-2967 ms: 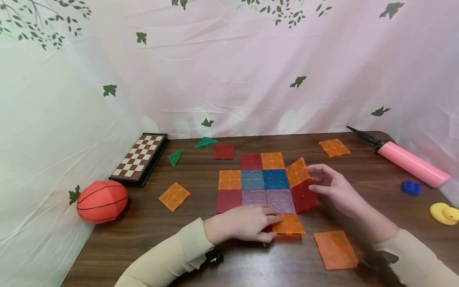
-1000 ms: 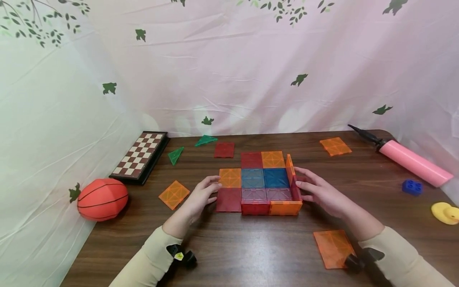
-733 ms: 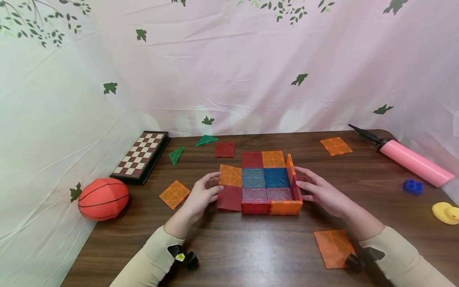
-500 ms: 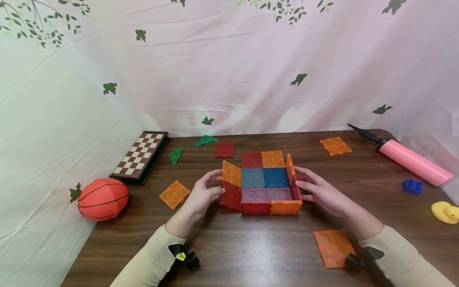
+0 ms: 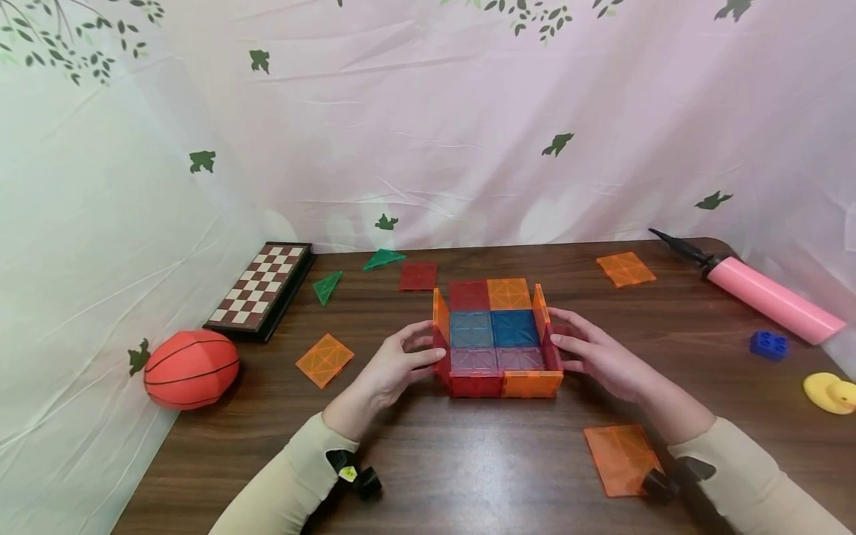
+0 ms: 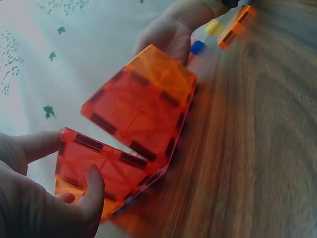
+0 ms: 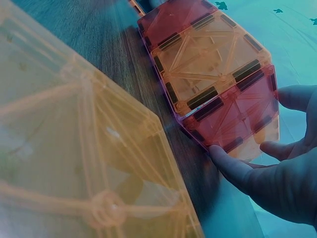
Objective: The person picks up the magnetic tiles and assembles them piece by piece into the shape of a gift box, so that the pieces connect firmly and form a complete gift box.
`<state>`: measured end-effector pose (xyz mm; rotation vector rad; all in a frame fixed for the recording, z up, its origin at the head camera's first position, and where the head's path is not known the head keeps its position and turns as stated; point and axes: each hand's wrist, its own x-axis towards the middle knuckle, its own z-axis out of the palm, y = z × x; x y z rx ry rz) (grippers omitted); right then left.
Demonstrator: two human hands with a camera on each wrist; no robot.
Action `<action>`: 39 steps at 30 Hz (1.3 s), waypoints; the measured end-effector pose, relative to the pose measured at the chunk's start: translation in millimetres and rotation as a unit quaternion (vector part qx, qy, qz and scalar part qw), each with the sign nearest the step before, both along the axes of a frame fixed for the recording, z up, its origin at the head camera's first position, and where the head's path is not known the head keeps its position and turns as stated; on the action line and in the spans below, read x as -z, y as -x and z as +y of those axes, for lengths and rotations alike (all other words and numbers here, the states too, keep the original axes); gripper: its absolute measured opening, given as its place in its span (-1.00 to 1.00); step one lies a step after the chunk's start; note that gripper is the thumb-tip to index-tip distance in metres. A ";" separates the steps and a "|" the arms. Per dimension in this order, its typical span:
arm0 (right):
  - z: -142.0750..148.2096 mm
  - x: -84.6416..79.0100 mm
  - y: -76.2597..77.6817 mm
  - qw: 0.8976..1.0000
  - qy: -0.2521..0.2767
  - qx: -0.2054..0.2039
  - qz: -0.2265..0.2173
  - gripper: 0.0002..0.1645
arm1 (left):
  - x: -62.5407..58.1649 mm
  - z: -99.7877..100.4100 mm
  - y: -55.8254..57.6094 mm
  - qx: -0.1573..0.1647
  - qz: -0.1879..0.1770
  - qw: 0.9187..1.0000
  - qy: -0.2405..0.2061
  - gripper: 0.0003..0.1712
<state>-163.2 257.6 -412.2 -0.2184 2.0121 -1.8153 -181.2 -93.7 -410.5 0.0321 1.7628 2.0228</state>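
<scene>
Translucent magnetic tiles form a shallow box. Its floor has two blue tiles [image 5: 471, 329] and two purple tiles [image 5: 473, 360]. The front wall [image 5: 476, 384], one red and one orange tile, stands upright. My left hand [image 5: 394, 364] touches the outside of the left wall [image 5: 441, 316], thumb and fingers spread on its red and orange tiles. In the left wrist view a narrow V-shaped gap parts this wall from the front wall. My right hand [image 5: 595, 349] rests its fingertips on the outside of the upright right wall [image 5: 542, 312]. Behind the floor, a red tile [image 5: 468, 295] and an orange tile [image 5: 508, 293] lie flat.
Loose orange tiles [image 5: 325, 360] lie left and back right, and a large orange tile [image 5: 622, 459] lies near my right wrist. A red tile [image 5: 417, 276], green triangles [image 5: 328, 287], chessboard [image 5: 261, 286], ball [image 5: 191, 369], pink pump [image 5: 772, 299], blue block [image 5: 769, 345] and yellow duck [image 5: 829, 393] stand around.
The front and right walls were raised first. Then my left hand moved to the left tiles and tipped them up from flat to nearly upright. My right hand has stayed by the right wall.
</scene>
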 end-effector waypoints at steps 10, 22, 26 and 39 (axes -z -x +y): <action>0.7 0.8 1.0 1.000 -0.003 0.002 0.002 -0.18 | 2.9 13.9 -2.6 0.008 -0.012 1.000 0.025 -0.31; 10.9 -6.8 19.4 0.999 -0.024 0.010 0.022 -0.19 | 1.9 18.0 -26.1 0.013 -0.019 1.000 -0.018 -0.29; 11.6 -6.8 39.1 0.998 -0.039 0.018 0.049 -0.19 | 0.0 20.3 -38.0 0.009 -0.013 0.999 -0.037 -0.24; 8.8 4.6 59.8 0.996 -0.045 -0.001 0.076 -0.28 | 0.6 27.9 -49.8 -0.039 0.004 0.996 -0.079 -0.30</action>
